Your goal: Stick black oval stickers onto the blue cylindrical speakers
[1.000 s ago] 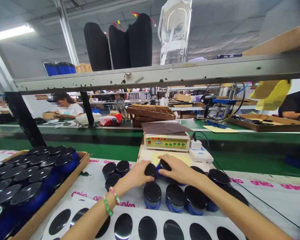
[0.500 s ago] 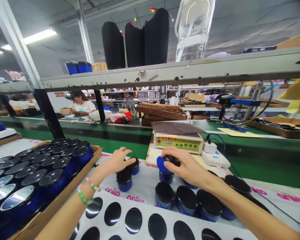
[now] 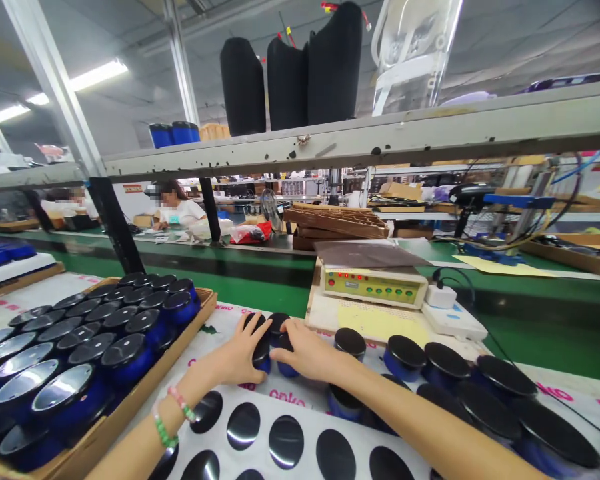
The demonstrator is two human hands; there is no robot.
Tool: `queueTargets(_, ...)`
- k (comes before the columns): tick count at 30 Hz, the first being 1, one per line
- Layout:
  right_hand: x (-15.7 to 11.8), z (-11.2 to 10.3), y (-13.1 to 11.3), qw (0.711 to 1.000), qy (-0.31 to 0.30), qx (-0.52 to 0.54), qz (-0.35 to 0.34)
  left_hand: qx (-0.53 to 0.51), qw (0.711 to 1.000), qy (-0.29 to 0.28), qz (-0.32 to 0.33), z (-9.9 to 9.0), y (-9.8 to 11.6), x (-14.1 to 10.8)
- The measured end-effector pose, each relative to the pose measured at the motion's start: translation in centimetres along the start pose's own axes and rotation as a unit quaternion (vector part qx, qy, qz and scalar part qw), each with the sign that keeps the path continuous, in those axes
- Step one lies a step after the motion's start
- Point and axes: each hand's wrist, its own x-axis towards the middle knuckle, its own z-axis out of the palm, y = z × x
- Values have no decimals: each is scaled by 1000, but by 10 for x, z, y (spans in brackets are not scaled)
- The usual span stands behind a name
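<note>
- The left hand [image 3: 235,357] is half open, its fingers spread and curved down over the black lid of a jar in a tight cluster of blue jars with black lids [image 3: 271,347]; the fingers touch the jar, but whether they grip it cannot be told.
- The right hand [image 3: 305,353] is also half open, and its fingertips [image 3: 286,331] rest on the lids from the other side; a firm grip cannot be told here either.
- The cluster stands upright between the two hands, partly hidden by them, near the middle of the bench [image 3: 65,293] and on a white printed sheet [image 3: 293,399].
- A green bead bracelet [image 3: 165,432] and a pink bead bracelet [image 3: 181,404] sit on the left wrist.
- More black-lidded blue jars [image 3: 445,363] stand in loose rows to the right of the right hand, some under the right forearm.
- A wooden tray [image 3: 145,393] packed with blue jars under shiny lids lies just left of the left hand.
- A backing sheet of glossy black oval discs [image 3: 286,441] lies toward the near edge of the bench, below the hands.
- Beyond the hands, a yellow pad [image 3: 380,325] lies in front of a control box with red and green lights [image 3: 373,287].
- A co-worker [image 3: 177,213] sits well apart at a far bench, under a metal shelf [image 3: 330,143].
</note>
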Motion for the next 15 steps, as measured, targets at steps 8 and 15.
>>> queueTargets(8,-68,-82,80,975,-28,-164,145,-3,998,38,52,-3,45,-7)
queueTargets(15,-110,-90,111,984,-28,-142,101,-78,975,-12,207,12,116,54)
